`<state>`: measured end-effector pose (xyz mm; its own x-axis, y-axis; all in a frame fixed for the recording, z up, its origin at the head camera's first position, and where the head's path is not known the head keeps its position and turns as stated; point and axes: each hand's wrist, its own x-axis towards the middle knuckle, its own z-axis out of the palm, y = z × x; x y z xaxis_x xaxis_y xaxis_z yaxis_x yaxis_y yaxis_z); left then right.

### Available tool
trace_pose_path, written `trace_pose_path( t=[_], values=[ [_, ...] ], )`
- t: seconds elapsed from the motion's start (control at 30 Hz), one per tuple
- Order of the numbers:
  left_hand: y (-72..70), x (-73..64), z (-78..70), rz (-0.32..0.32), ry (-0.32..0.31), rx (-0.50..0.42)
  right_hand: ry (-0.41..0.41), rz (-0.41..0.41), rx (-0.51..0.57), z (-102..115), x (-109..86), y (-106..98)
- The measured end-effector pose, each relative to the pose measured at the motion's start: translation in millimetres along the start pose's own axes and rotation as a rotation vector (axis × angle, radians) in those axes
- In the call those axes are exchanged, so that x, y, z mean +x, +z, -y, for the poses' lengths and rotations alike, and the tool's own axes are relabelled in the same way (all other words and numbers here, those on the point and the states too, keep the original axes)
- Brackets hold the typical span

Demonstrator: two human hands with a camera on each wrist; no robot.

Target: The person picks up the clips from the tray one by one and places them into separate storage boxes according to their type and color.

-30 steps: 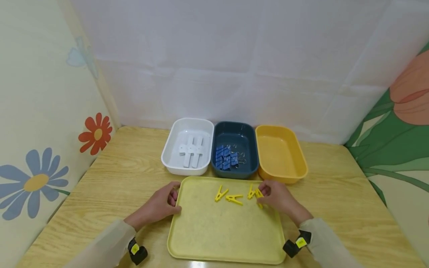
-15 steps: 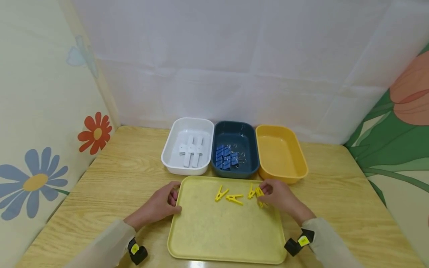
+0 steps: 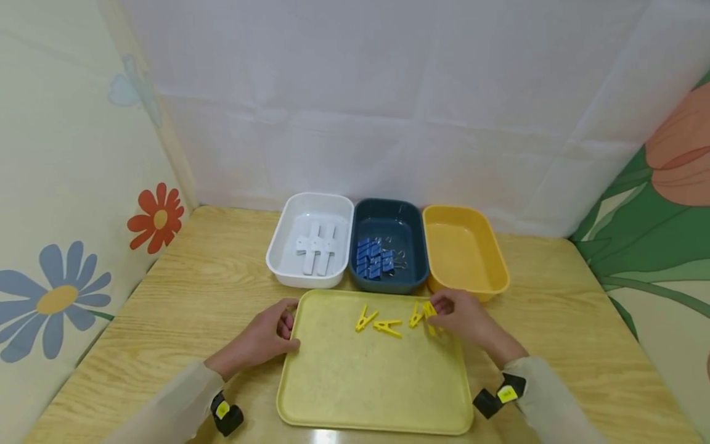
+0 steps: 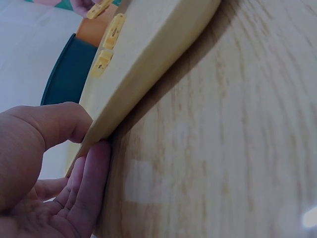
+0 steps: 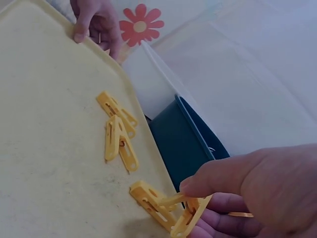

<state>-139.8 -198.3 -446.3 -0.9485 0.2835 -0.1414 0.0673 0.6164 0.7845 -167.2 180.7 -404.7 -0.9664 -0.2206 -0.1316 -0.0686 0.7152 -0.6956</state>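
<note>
My left hand (image 3: 266, 336) grips the left rim of the pale-yellow rectangular tray (image 3: 371, 376), thumb on the edge, other fingers curled outside it. My right hand (image 3: 463, 317) pinches a bright-yellow plastic spring clip (image 3: 429, 310) by the tray's far right corner. Just left is a second yellow clip (image 3: 415, 316); I can't tell whether they touch. Two more, a third clip (image 3: 365, 319) and a fourth clip (image 3: 387, 328), lie near the far rim. Beyond it, a deep orange-yellow rectangular bin (image 3: 466, 253) stands nearest my right hand. Toward the near rim, broad tray surface gives me room.
</note>
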Motion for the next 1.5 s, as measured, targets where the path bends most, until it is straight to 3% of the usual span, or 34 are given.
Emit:
trace_pose_path(
  t=[0.53, 0.83, 1.13, 1.5],
  values=[
    [-1.7, 3.2, 0.1, 0.0, 0.008, 0.019, -0.117, -0.034, 0.01, -2.7, 6.8, -15.8],
    [-0.5, 3.8, 3.0, -0.015, 0.035, 0.01, -0.039, -0.018, 0.015, -5.8, 11.1, -25.5],
    [0.3, 2.8, 4.5, -0.013, 0.035, 0.017, -0.016, -0.031, 0.02, -3.8, 12.6, -35.4],
    [0.8, 0.9, 2.8, -0.009, 0.031, 0.02, -0.005, -0.035, 0.101, -4.4, 19.3, -46.3]
  ],
)
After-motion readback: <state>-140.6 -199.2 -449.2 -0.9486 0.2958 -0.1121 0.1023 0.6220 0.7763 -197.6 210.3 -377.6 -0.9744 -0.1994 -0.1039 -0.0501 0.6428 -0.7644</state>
